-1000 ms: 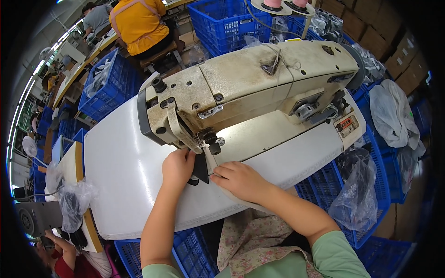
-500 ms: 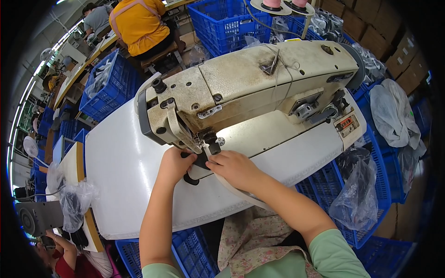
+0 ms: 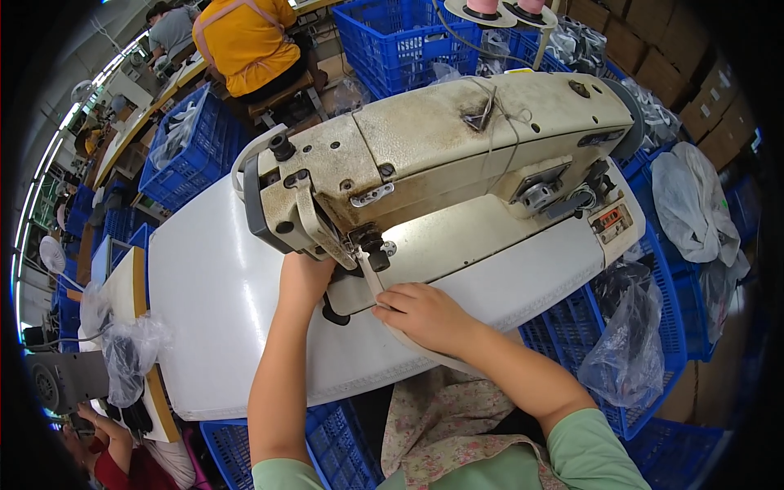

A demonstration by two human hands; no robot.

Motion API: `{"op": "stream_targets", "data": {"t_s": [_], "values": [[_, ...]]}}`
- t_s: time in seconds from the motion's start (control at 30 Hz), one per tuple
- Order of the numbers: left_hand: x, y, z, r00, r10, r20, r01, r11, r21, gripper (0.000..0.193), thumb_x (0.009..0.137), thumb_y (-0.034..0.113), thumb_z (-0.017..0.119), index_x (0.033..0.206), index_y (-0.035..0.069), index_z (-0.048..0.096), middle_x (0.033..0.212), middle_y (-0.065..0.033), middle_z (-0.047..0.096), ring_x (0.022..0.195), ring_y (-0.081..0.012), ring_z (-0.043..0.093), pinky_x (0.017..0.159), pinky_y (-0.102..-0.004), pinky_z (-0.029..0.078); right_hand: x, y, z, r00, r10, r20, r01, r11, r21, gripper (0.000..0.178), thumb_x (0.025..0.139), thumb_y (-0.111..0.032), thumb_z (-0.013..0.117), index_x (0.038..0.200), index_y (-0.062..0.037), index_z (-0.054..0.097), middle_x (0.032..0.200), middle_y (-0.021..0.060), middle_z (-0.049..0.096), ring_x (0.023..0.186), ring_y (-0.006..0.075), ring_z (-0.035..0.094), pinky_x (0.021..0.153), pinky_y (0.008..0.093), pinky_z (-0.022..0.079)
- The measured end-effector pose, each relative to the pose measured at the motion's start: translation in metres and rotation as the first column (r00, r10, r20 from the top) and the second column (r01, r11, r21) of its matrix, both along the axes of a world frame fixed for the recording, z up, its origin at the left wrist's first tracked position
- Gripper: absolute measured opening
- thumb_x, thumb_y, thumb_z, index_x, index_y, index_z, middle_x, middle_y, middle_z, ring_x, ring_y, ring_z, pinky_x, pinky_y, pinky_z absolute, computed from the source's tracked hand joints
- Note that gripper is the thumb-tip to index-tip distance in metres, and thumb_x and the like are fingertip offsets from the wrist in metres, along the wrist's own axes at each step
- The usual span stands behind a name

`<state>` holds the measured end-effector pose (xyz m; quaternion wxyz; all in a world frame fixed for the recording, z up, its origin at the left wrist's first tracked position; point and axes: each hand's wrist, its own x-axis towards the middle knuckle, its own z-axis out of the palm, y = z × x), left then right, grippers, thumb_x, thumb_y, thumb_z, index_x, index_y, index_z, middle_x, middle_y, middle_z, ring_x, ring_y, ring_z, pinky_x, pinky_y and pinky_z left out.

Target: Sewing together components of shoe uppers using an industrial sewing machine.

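Note:
A worn, cream-coloured sewing machine (image 3: 457, 139) stands before me, its needle end toward the left. From beside the needle area, a narrow pale tape (image 3: 369, 282) runs toward me and passes under my right hand (image 3: 426, 317). The fingers of that hand are closed on the tape, a little in front of the machine. My left hand (image 3: 306, 276) reaches in by the machine's left end, its fingers hidden behind the head. A little dark material (image 3: 353, 271) shows next to the needle area. Behind the head's left end rises a pale band-like loop (image 3: 242, 159).
The machine sits on a white table (image 3: 216, 327) with a curved edge. Blue crates (image 3: 404, 45) stand behind, beside and below it. Clear plastic bags (image 3: 627, 351) hang at the right. Pink thread cones (image 3: 483, 8) stand at the back. Other people (image 3: 245, 49) sit at tables nearby.
My left hand has moved farther in behind the machine head, hiding its fingers. My right hand has shifted slightly toward me and right along the tape. The pale loop now shows behind the head.

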<state>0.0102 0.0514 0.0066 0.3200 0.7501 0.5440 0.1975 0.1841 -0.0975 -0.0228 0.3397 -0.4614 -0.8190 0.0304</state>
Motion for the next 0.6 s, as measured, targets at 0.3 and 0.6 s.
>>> {"op": "stream_targets", "data": {"t_s": [0.3,0.6], "values": [[-0.009,0.021,-0.019,0.989,-0.142,-0.048,0.149,0.895,0.420,0.027,0.080,0.011,0.067,0.103,-0.001,0.062,0.092,-0.0162,0.067,0.083,-0.0295,0.063,0.073,-0.0383,0.050,-0.001,0.001,-0.003,1.000,-0.011,-0.009,0.011,1.000,0.000,0.025,0.079,-0.010,0.057,0.102,-0.0042,0.065,0.108,0.0075,0.063,0.102,0.0238,0.059,0.087,0.0350,0.051],[-0.011,0.036,-0.028,0.983,-0.174,-0.057,0.181,0.876,0.447,0.030,0.079,0.009,0.065,0.108,0.001,0.061,0.107,-0.0186,0.063,0.101,-0.0357,0.059,0.085,-0.0417,0.047,0.001,-0.001,-0.002,0.999,-0.014,-0.040,0.013,1.000,-0.015,0.024,0.078,-0.007,0.058,0.100,-0.0033,0.065,0.108,0.0076,0.063,0.101,0.0244,0.059,0.086,0.0350,0.052]]}}
